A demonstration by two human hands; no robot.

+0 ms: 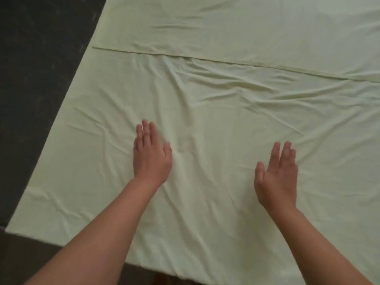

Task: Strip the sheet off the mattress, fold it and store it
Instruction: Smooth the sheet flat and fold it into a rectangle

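The pale green sheet [226, 112] is lying spread out and wrinkled, one hemmed edge running across its far part. Left hand [151, 157] and right hand [276, 175] are resting flat on it, fingers straight, well apart, gripping nothing.

Head view, sole camera: worn at head height, facing forward and steeply down, close above the pale green wrinkled cotton sheet [226, 112]; both forearms enter from the lower edge; dark floor [37, 68] fills the left margin.
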